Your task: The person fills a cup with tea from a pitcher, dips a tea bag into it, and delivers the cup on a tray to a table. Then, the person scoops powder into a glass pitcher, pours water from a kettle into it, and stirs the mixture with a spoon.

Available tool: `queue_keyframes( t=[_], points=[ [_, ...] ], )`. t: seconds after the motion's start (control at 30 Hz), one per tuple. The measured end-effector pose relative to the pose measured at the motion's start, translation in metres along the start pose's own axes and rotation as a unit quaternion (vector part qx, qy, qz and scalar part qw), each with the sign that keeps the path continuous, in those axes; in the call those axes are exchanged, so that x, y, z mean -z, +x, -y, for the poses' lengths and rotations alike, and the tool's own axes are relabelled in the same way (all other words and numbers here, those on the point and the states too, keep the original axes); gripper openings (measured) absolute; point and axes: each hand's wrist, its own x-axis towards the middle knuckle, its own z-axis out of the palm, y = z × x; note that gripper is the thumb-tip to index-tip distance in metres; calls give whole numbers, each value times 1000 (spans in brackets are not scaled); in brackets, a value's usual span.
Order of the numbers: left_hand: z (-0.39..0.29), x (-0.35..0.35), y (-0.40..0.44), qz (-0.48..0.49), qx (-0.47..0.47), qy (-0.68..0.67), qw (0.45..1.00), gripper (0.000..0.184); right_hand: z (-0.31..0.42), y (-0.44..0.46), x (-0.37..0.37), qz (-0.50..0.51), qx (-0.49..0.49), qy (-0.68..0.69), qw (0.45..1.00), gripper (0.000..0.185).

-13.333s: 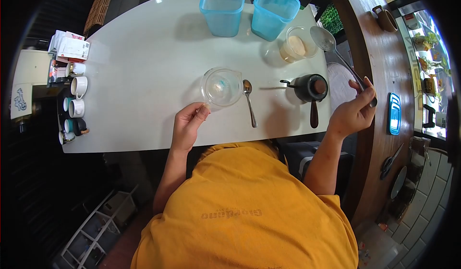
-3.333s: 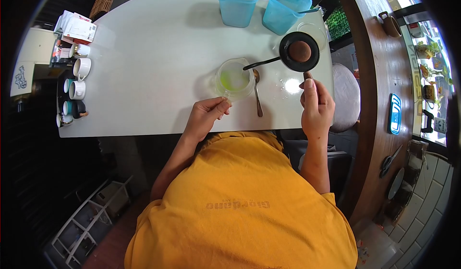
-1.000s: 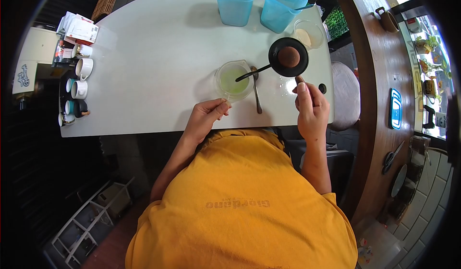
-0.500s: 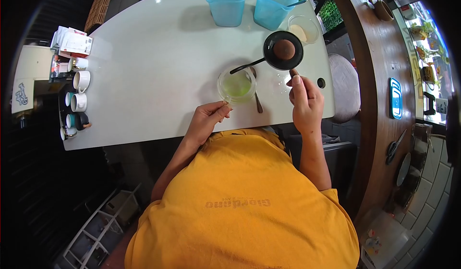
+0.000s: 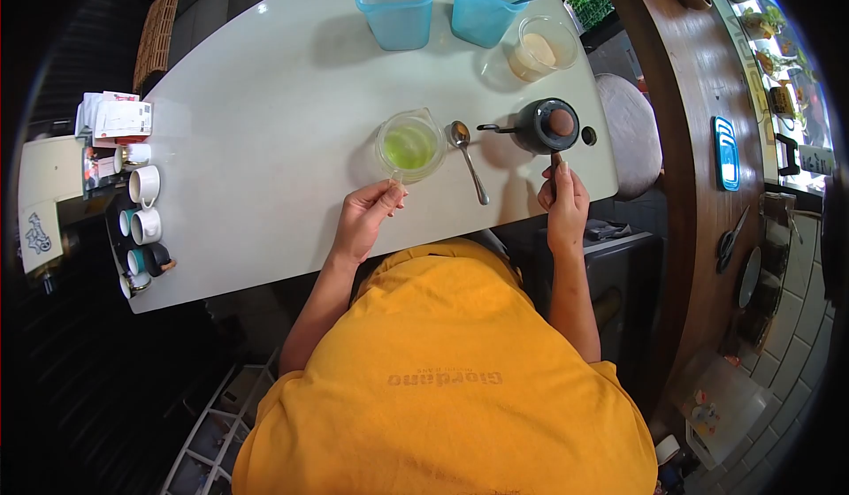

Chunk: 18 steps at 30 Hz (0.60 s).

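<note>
My left hand [image 5: 364, 217] pinches the handle of a clear glass measuring jug [image 5: 411, 148] with pale green liquid inside. My right hand [image 5: 566, 205] is closed around the wooden handle of a small black gooseneck kettle [image 5: 534, 129] with a round brown lid knob. The kettle is roughly level at the table's right side, its spout toward the jug and apart from it. Whether its base touches the table I cannot tell. Between jug and kettle lies a metal spoon [image 5: 470, 161], its bowl brownish.
Two blue plastic containers [image 5: 395, 13] stand at the far edge of the white table [image 5: 256, 159]; one has a utensil in it. Near them is a clear cup [image 5: 541, 50] with beige contents. Several mugs [image 5: 144, 186] line the left edge. Scissors [image 5: 730, 240] lie on the wooden counter [image 5: 694, 177].
My right hand has drawn the kettle from over the jug back to the right and levelled it from its tilt. The view has shifted slightly; my left hand still grips the jug.
</note>
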Motion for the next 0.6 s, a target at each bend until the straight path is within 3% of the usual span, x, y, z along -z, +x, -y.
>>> queue_keyframes(
  t=[0.1,0.53,0.57,0.6],
  points=[
    [-2,5,2,2,0,-1,1000,20,-10,0,2,-51,-24,-10,998,36],
    [-14,17,8,38,48,11,998,14,-11,7,0,-87,-9,-88,992,38],
    [-15,18,9,43,51,17,998,15,-10,4,-6,-220,147,-241,934,32],
    [-17,18,9,46,52,17,997,15,-7,1,-14,-337,294,-379,811,27]
  ],
)
